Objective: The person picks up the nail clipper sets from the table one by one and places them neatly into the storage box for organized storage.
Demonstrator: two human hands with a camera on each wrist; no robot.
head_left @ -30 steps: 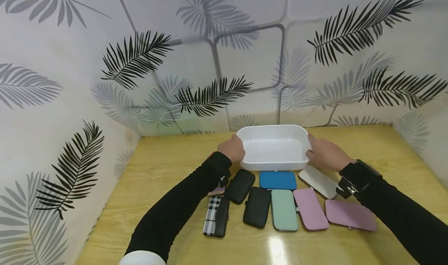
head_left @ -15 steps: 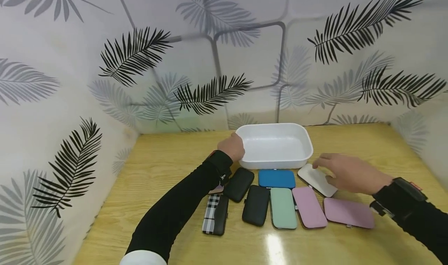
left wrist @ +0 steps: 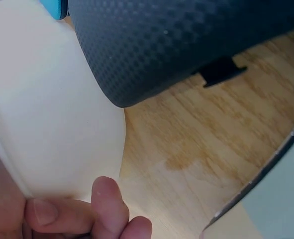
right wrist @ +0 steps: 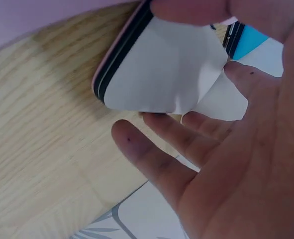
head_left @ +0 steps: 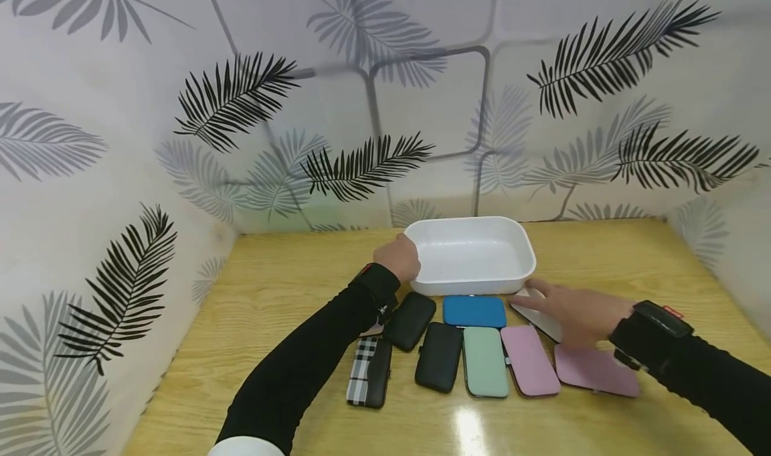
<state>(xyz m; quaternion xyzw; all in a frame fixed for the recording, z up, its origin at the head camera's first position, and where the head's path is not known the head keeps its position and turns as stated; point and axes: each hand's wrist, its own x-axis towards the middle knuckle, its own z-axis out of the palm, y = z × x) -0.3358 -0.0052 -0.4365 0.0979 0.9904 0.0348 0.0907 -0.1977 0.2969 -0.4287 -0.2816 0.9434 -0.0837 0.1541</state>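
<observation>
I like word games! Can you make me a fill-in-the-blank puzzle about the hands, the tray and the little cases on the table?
1. The left hand holds the rim of the ____ tray.
2. The right hand lies on the ____ case.
3. The case right in front of the tray is ____.
4. The case nearest the left sleeve has a ____ pattern.

Missing words: white; white; blue; checked

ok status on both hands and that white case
Left hand grips tray rim. Right hand open over white case, not gripped. Nothing in the way.
</observation>
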